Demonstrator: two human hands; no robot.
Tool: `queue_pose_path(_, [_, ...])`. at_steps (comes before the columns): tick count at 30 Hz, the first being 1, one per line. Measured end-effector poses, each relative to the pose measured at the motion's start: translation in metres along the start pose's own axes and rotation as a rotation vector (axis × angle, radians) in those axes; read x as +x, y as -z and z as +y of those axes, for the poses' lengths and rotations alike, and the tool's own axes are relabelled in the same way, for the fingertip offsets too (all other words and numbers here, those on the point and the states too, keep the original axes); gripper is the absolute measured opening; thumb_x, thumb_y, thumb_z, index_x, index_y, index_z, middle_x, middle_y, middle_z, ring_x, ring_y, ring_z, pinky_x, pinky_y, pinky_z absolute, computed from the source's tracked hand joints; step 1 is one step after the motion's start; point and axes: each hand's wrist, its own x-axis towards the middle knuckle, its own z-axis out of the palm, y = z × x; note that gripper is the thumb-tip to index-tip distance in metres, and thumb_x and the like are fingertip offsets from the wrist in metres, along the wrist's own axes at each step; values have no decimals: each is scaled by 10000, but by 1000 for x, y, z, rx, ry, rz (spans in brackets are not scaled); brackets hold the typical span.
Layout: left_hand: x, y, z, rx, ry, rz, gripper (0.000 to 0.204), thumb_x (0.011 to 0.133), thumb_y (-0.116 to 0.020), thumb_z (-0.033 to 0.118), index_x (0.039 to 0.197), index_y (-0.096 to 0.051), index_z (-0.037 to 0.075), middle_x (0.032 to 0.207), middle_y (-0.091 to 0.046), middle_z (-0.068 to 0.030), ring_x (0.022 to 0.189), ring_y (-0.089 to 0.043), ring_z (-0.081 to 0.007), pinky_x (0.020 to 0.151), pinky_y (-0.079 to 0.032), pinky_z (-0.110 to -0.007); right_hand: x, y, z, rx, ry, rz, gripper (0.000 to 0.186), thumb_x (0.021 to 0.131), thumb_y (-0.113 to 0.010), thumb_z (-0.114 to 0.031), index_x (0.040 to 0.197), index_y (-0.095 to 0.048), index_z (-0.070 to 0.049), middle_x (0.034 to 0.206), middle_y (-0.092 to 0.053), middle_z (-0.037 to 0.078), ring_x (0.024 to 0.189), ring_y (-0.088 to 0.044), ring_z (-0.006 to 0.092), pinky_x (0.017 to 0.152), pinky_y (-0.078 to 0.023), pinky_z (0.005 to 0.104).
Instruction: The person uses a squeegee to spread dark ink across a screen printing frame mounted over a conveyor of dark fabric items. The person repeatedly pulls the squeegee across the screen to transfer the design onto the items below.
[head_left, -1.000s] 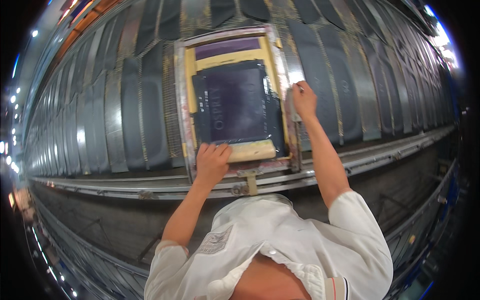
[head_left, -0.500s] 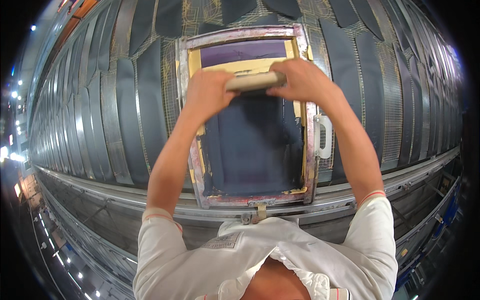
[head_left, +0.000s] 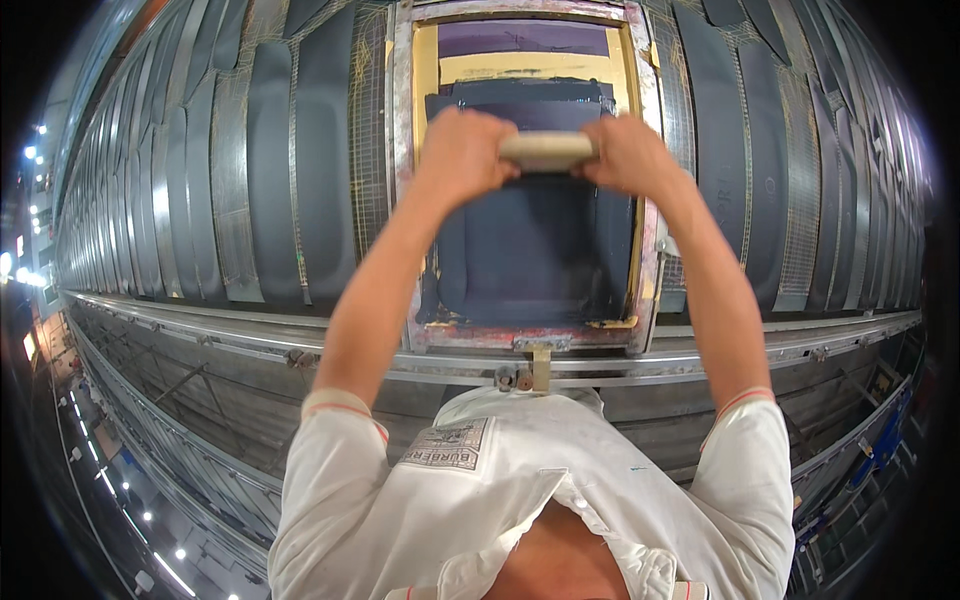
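Observation:
Both my left hand point(head_left: 470, 150) and my right hand point(head_left: 625, 155) are closed on the two ends of a pale squeegee point(head_left: 548, 149), held crosswise over the upper-middle part of a printing screen. The screen's metal frame point(head_left: 419, 334) is smeared pink and white, with yellow tape and a purple strip point(head_left: 522, 36) inside its top. Dark, glossy ink point(head_left: 530, 250) covers most of the mesh below the squeegee. A metal bracket point(head_left: 540, 365) sits at the frame's near edge, on a rail. The squeegee's lower edge is blurred.
Rows of dark grey cut panels point(head_left: 270, 170) lie on a long bench to both sides, over metal strips and gridded sheeting. A metal rail point(head_left: 780, 335) runs along the near edge, with grey metal framework point(head_left: 200, 390) below it.
My right hand left the screen's side handle and joined my left on the squeegee, which moved from the screen's near end up toward its far end. The view has since shifted.

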Motion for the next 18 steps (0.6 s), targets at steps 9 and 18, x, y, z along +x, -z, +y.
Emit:
queue_pose_path(9, [-110, -58, 52, -46, 26, -15, 220, 736, -857, 242, 919, -758, 174, 893, -736, -17, 841, -692, -230, 827, -437, -395, -101, -61, -42, 67, 23, -31, 240, 749, -857, -238, 868, -725, -76, 798, -714, 141, 793, -707, 358, 754, -562, 483])
queue_pose_path(18, [64, 33, -31, -19, 135, -151, 441, 707, -887, 402, 1067, -798, 163, 987, -779, -123, 974, -730, -330, 900, -550, -464, 73, 33, 38, 154, 31, -162, 362, 717, -851, -269, 990, -786, -40, 806, -749, 188, 746, -734, 323, 716, -578, 421])
